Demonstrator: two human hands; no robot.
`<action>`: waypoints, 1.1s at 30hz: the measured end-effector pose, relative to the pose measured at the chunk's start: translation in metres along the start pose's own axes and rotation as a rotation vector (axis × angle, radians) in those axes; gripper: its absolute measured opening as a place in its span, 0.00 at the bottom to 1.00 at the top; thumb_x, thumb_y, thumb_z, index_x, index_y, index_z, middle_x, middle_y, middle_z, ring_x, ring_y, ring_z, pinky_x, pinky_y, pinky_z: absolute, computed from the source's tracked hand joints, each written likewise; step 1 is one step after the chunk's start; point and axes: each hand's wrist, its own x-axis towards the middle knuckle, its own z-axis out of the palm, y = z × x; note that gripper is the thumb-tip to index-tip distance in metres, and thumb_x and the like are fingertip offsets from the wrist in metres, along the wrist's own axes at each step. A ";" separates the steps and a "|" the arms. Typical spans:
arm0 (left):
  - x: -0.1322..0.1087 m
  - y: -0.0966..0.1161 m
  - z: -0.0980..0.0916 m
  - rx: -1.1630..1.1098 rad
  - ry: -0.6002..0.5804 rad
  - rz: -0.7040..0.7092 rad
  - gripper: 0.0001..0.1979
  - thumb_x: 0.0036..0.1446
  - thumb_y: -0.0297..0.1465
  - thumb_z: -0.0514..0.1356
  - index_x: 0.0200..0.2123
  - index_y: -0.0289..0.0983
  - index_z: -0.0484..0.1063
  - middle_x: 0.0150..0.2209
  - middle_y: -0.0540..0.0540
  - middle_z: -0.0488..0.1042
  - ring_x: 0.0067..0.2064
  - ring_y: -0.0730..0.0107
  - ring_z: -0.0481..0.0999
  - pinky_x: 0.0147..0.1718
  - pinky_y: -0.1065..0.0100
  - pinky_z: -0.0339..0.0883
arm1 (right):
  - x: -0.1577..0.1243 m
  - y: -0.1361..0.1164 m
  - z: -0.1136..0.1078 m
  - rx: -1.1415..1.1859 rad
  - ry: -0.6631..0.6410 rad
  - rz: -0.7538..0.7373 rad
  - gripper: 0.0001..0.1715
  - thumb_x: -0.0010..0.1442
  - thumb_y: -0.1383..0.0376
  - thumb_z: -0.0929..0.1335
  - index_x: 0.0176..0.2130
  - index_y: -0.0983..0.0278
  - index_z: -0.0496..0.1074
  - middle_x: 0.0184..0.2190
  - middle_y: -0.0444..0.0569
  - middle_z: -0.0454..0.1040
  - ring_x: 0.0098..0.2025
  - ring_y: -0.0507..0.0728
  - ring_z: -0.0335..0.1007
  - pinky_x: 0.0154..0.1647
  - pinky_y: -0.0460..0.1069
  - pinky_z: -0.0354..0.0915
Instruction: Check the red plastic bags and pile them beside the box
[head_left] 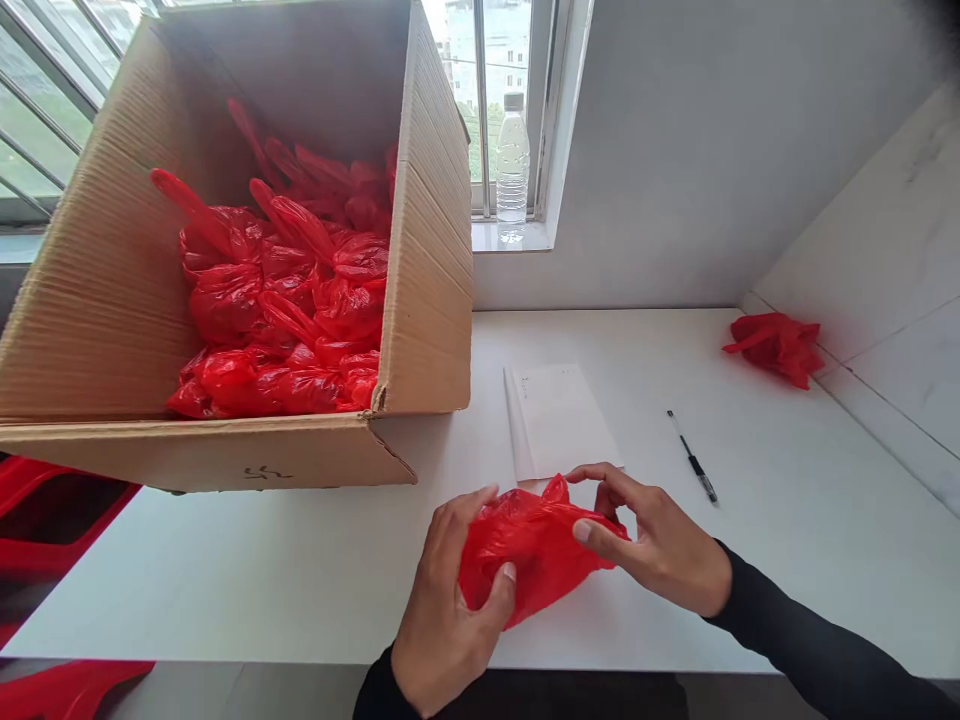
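Observation:
A red plastic bag (544, 555) lies between my two hands near the front edge of the white table. My left hand (457, 590) wraps round its left side, thumb in front and fingers behind. With thumb and fingers, my right hand (649, 535) grips the bag's right end. What is inside this bag is hidden. Left of my hands stands a large cardboard box (429, 280), holding several knotted red plastic bags (300, 300) with their handles sticking up.
White paper sheets (566, 420) lie just beyond my hands, with a black pen (694, 458) to their right. Another red bag (780, 348) rests by the right wall. A clear bottle (513, 170) stands on the windowsill. Red stools (67, 540) are at the lower left.

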 end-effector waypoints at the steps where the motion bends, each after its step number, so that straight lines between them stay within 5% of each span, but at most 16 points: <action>1: 0.002 0.004 0.001 0.034 -0.008 0.035 0.15 0.63 0.33 0.59 0.53 0.48 0.70 0.50 0.47 0.74 0.54 0.59 0.71 0.55 0.58 0.63 | -0.001 -0.002 0.002 -0.035 -0.018 -0.021 0.17 0.67 0.50 0.65 0.48 0.56 0.71 0.27 0.41 0.70 0.30 0.56 0.67 0.36 0.53 0.63; 4: 0.005 0.005 -0.003 0.010 0.153 -0.045 0.04 0.64 0.36 0.59 0.38 0.45 0.74 0.38 0.50 0.75 0.43 0.64 0.74 0.47 0.64 0.66 | -0.004 -0.001 -0.003 -0.017 0.020 -0.020 0.19 0.70 0.51 0.60 0.37 0.59 0.71 0.28 0.43 0.70 0.30 0.55 0.65 0.34 0.51 0.61; 7: 0.000 0.003 -0.016 -0.026 0.429 -0.173 0.07 0.64 0.39 0.60 0.42 0.45 0.75 0.43 0.49 0.73 0.45 0.65 0.74 0.45 0.67 0.66 | -0.008 0.007 -0.017 0.220 0.111 0.079 0.20 0.72 0.49 0.57 0.37 0.59 0.66 0.29 0.43 0.69 0.31 0.54 0.65 0.32 0.50 0.63; 10: -0.009 0.010 -0.024 0.159 0.574 -0.106 0.09 0.62 0.38 0.61 0.44 0.46 0.77 0.40 0.49 0.71 0.40 0.67 0.71 0.40 0.69 0.65 | -0.015 0.005 -0.022 0.203 0.196 0.115 0.16 0.72 0.51 0.58 0.39 0.57 0.65 0.31 0.43 0.69 0.34 0.56 0.67 0.31 0.49 0.64; 13: -0.015 0.024 -0.024 0.137 0.470 -0.157 0.11 0.62 0.39 0.61 0.46 0.46 0.78 0.32 0.51 0.71 0.31 0.71 0.69 0.33 0.71 0.66 | -0.024 -0.016 -0.011 -0.011 0.504 -0.065 0.06 0.69 0.59 0.65 0.45 0.56 0.65 0.41 0.46 0.70 0.46 0.59 0.68 0.36 0.50 0.66; 15: -0.015 0.032 -0.023 -0.021 0.365 -0.269 0.13 0.63 0.42 0.60 0.47 0.44 0.77 0.30 0.51 0.72 0.31 0.69 0.72 0.31 0.72 0.68 | -0.029 -0.034 0.001 -0.056 0.619 -0.335 0.11 0.66 0.67 0.66 0.48 0.57 0.64 0.43 0.47 0.69 0.48 0.58 0.68 0.43 0.51 0.68; 18: -0.014 0.040 -0.020 -0.183 0.269 -0.324 0.15 0.64 0.44 0.57 0.44 0.41 0.74 0.32 0.49 0.73 0.31 0.68 0.74 0.29 0.71 0.70 | -0.027 -0.050 0.018 -0.169 0.402 -0.575 0.17 0.65 0.73 0.65 0.53 0.61 0.65 0.47 0.50 0.71 0.50 0.59 0.68 0.49 0.53 0.69; 20: -0.013 0.042 -0.017 -0.223 0.275 -0.310 0.12 0.62 0.43 0.59 0.42 0.41 0.72 0.37 0.48 0.74 0.32 0.69 0.75 0.31 0.71 0.71 | -0.020 -0.049 0.028 -0.339 0.256 -0.558 0.18 0.65 0.74 0.64 0.54 0.64 0.67 0.48 0.52 0.73 0.49 0.61 0.70 0.52 0.58 0.69; 23: -0.014 0.041 -0.008 -0.228 0.342 -0.336 0.16 0.52 0.36 0.68 0.42 0.43 0.67 0.44 0.48 0.73 0.41 0.65 0.76 0.37 0.70 0.73 | -0.011 -0.037 0.040 -0.481 0.145 -0.520 0.12 0.66 0.74 0.62 0.46 0.64 0.70 0.33 0.46 0.75 0.36 0.59 0.72 0.52 0.63 0.69; 28: -0.015 0.037 0.001 -0.304 0.336 -0.336 0.14 0.53 0.34 0.68 0.35 0.42 0.64 0.34 0.54 0.69 0.32 0.72 0.72 0.28 0.75 0.69 | -0.008 -0.034 0.046 -0.563 0.181 -0.492 0.19 0.67 0.72 0.62 0.57 0.67 0.65 0.31 0.47 0.73 0.30 0.59 0.71 0.24 0.51 0.66; 33: -0.013 0.037 -0.005 -0.305 0.391 -0.291 0.13 0.60 0.40 0.63 0.44 0.42 0.69 0.45 0.46 0.73 0.43 0.66 0.76 0.37 0.72 0.73 | -0.011 -0.047 0.044 -0.717 0.256 -0.534 0.17 0.57 0.83 0.62 0.30 0.64 0.71 0.26 0.47 0.68 0.27 0.57 0.64 0.20 0.50 0.58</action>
